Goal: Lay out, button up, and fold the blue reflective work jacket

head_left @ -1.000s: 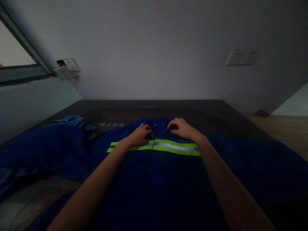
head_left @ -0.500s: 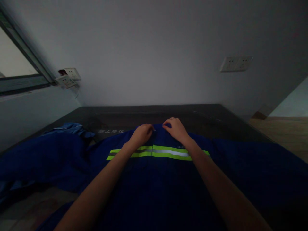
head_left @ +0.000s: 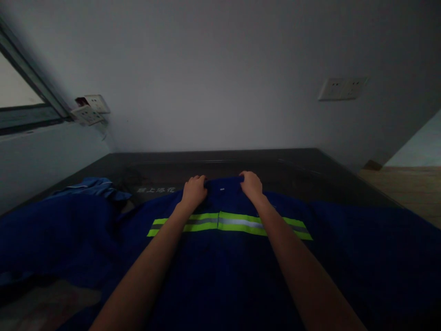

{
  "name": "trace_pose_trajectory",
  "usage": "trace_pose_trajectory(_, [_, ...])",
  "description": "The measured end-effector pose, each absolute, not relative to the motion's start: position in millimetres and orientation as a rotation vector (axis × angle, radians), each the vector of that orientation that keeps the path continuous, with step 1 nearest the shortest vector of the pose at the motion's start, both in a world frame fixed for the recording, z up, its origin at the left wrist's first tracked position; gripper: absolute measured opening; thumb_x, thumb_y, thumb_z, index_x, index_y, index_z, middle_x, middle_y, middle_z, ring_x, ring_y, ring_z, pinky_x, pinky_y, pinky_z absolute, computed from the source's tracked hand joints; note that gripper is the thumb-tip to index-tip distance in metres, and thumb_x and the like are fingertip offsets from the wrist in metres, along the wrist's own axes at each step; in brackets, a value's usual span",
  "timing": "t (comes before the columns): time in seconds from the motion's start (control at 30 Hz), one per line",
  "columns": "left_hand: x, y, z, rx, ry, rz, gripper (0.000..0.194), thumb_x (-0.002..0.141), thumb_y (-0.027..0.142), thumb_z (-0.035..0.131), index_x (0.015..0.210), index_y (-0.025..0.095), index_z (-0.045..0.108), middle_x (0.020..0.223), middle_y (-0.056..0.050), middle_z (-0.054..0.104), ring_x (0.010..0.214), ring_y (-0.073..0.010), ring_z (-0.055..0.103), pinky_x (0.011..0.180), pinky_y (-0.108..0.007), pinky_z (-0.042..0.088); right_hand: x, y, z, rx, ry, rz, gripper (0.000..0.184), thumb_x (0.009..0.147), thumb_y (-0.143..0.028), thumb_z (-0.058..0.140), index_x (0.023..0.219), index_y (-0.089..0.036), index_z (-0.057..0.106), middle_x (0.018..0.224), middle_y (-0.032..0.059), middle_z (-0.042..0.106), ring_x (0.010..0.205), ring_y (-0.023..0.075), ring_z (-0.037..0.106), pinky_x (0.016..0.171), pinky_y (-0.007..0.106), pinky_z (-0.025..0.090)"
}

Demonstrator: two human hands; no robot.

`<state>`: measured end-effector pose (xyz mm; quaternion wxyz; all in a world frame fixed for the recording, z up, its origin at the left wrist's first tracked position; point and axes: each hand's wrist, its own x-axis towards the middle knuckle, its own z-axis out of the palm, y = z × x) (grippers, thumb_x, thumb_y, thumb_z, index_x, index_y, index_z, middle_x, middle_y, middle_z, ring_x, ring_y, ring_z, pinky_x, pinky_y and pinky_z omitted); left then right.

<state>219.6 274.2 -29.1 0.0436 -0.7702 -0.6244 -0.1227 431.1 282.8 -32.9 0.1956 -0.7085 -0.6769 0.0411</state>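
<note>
A dark blue work jacket (head_left: 220,262) lies spread out in front of me, with a yellow-green and silver reflective band (head_left: 237,223) across its chest. Its collar (head_left: 222,185) is at the far end, where a small pale label shows. My left hand (head_left: 195,189) is closed on the collar's left side. On the collar's right side, my right hand (head_left: 251,185) grips the cloth, thumb and fingers around the edge. One sleeve (head_left: 372,230) stretches out to the right. The light is dim, so the lower part of the jacket is hard to make out.
The jacket rests on a dark glossy surface (head_left: 292,163) with pale printed characters, against a grey wall (head_left: 220,82). Bunched blue cloth (head_left: 62,220) lies at the left. Sockets (head_left: 343,88) are on the wall, with a window frame (head_left: 32,73) at the upper left.
My hands have moved apart along the collar, from near its middle to its two sides. The collar's label now shows between them, and the reflective band sits slightly lower in view.
</note>
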Motion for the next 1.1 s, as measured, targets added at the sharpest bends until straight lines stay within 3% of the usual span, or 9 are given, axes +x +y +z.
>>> trace_pose_trajectory(0.23, [211.9, 275.4, -24.7, -2.231, -2.001, -0.416, 0.024, 0.08, 0.034, 0.059, 0.101, 0.022, 0.063, 0.106, -0.008, 0.064, 0.103, -0.0256, 0.057, 0.084, -0.037, 0.046, 445.5, 278.1, -10.9, -1.986, -1.691, 0.19, 0.02, 0.076, -0.034, 0.069, 0.094, -0.026, 0.067, 0.099, 0.0045, 0.068, 0.095, 0.0222, 0.063, 0.078, 0.033, 0.048])
trace_pose_trajectory(0.37, [203.7, 277.8, -15.5, -2.258, -2.06, -0.402, 0.029, 0.076, 0.042, 0.065, 0.096, 0.02, 0.064, 0.102, -0.008, 0.066, 0.097, -0.0244, 0.059, 0.08, -0.033, 0.048, 454.0, 273.4, 3.7, -2.027, -1.656, 0.233, 0.02, 0.073, -0.036, 0.072, 0.088, -0.024, 0.067, 0.096, 0.0059, 0.068, 0.094, 0.0228, 0.062, 0.078, 0.034, 0.047])
trace_pose_trajectory(0.47, [199.8, 280.0, -7.0, -2.349, -2.117, -0.338, 0.031, 0.074, 0.041, 0.067, 0.095, 0.02, 0.065, 0.097, -0.008, 0.068, 0.091, -0.0241, 0.062, 0.076, -0.031, 0.049, 459.3, 270.1, 8.6, -2.043, -1.678, 0.243, 0.021, 0.072, -0.036, 0.074, 0.087, -0.022, 0.068, 0.098, 0.0081, 0.067, 0.094, 0.0234, 0.062, 0.078, 0.034, 0.047])
trace_pose_trajectory(0.67, [199.6, 281.6, 2.0, -2.292, -2.13, -0.451, 0.025, 0.084, 0.038, 0.053, 0.092, 0.02, 0.069, 0.09, -0.008, 0.07, 0.086, -0.0223, 0.064, 0.074, -0.029, 0.048, 466.4, 268.7, 7.4, -2.045, -1.743, 0.262, 0.024, 0.074, -0.036, 0.072, 0.091, -0.02, 0.069, 0.099, 0.0099, 0.067, 0.094, 0.0239, 0.062, 0.077, 0.035, 0.047])
trace_pose_trajectory(1.0, [203.4, 287.4, -16.7, -2.272, -2.228, -0.429, 0.041, 0.093, 0.04, 0.035, 0.094, 0.017, 0.07, 0.096, -0.013, 0.07, 0.09, -0.0237, 0.064, 0.08, -0.031, 0.047, 461.8, 270.8, 8.6, -2.043, -1.872, 0.254, 0.024, 0.076, -0.032, 0.07, 0.097, -0.021, 0.069, 0.102, 0.0098, 0.068, 0.097, 0.0246, 0.063, 0.081, 0.035, 0.047])
trace_pose_trajectory(1.1, [203.6, 288.7, -19.6, -2.289, -2.205, -0.511, 0.032, 0.091, 0.034, 0.04, 0.099, 0.017, 0.066, 0.101, -0.011, 0.068, 0.095, -0.023, 0.062, 0.084, -0.031, 0.047, 462.1, 270.0, 7.8, -2.017, -1.902, 0.267, 0.025, 0.074, -0.025, 0.07, 0.099, -0.021, 0.069, 0.103, 0.0088, 0.068, 0.098, 0.0234, 0.062, 0.082, 0.034, 0.047])
